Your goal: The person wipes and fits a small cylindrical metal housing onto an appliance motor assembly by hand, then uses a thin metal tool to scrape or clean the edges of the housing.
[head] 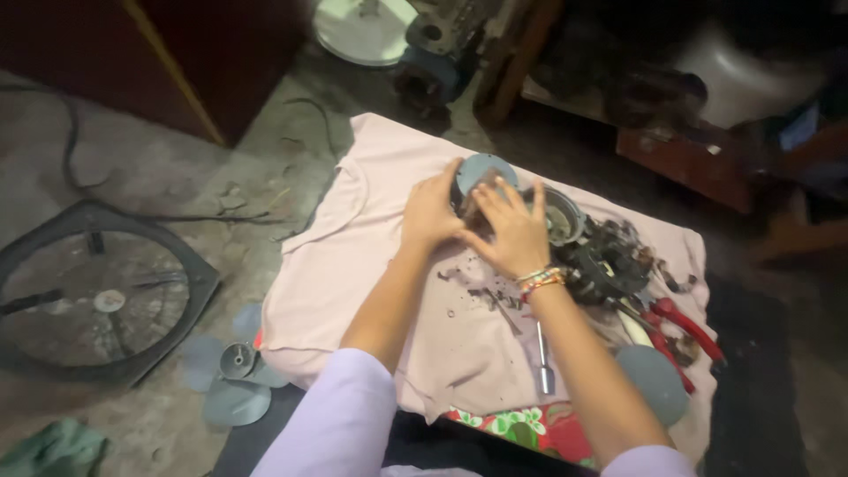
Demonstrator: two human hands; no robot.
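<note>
Both hands (473,225) on motor (481,172), mid-cloth (353,265).

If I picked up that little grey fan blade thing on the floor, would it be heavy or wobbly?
The fan blade piece looks like thin plastic, so probably light. Its wide blades might flex a bit. Lying flat on the floor, it seems unlikely to roll.

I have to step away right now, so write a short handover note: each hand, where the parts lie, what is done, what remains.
Left hand and right hand: both grip the round grey motor part on the pink cloth.
Nearby: open metal housing, dark wiring pile, red-handled pliers, socket driver. Fan blade and fan guard lie on the floor.
Done: fan stripped, debris on cloth.
Left: the part in hand is unfinished; nothing reassembled.
</note>
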